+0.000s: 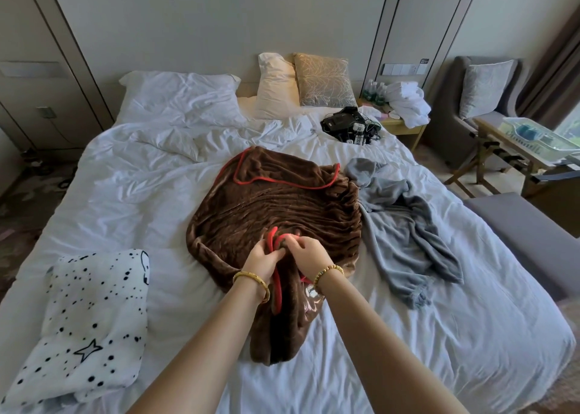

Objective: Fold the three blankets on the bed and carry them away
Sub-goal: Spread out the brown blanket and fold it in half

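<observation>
A brown fleece blanket (276,203) with a red trim lies bunched in the middle of the bed (125,194). My left hand (263,256) and my right hand (309,252) meet over its near part, and both grip the red-trimmed edge where it is gathered. A grey blanket (405,222) lies crumpled just to the right, touching the brown one. A white blanket with black dots and stars (91,325) rests folded at the bed's near left corner.
White pillows (179,96) and a gold patterned cushion (323,81) sit at the headboard. A black device with cables (348,125) lies on the bed's far right. A nightstand (405,125), grey armchair (477,100), folding table (518,150) and grey bench (527,222) stand to the right.
</observation>
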`<action>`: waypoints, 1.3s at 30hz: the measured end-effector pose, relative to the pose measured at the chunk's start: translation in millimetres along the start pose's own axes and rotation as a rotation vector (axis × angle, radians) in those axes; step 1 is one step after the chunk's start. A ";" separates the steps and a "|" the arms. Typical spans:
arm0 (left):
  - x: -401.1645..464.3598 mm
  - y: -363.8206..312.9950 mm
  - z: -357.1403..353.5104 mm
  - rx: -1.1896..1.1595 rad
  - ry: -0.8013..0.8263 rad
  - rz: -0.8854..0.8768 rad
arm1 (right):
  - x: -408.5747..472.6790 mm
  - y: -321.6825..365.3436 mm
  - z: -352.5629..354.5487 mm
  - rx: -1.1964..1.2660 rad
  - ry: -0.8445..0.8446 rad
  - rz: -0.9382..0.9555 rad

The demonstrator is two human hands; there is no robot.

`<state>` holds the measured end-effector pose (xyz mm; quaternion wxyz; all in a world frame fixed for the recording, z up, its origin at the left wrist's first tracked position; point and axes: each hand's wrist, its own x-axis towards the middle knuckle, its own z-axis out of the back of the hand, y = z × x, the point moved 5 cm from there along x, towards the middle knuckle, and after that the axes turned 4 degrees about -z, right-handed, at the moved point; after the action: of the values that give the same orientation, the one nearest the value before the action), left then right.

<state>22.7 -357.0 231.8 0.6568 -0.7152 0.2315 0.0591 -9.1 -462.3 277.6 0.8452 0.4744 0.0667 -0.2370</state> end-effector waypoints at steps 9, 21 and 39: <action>-19.9 14.8 -26.1 -0.003 0.362 0.024 | 7.6 -38.0 -7.9 0.397 -0.040 -0.364; -0.2 -28.4 9.4 0.242 -0.121 -0.161 | 1.3 -4.9 28.8 0.729 -0.147 0.088; -7.6 -25.5 -3.3 0.303 -0.015 -0.170 | 0.3 -4.0 13.9 0.123 -0.378 0.158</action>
<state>25.6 -357.5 258.5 0.7616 -0.6244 0.1713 -0.0270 -12.2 -475.8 281.8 0.8281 0.4759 -0.1450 -0.2583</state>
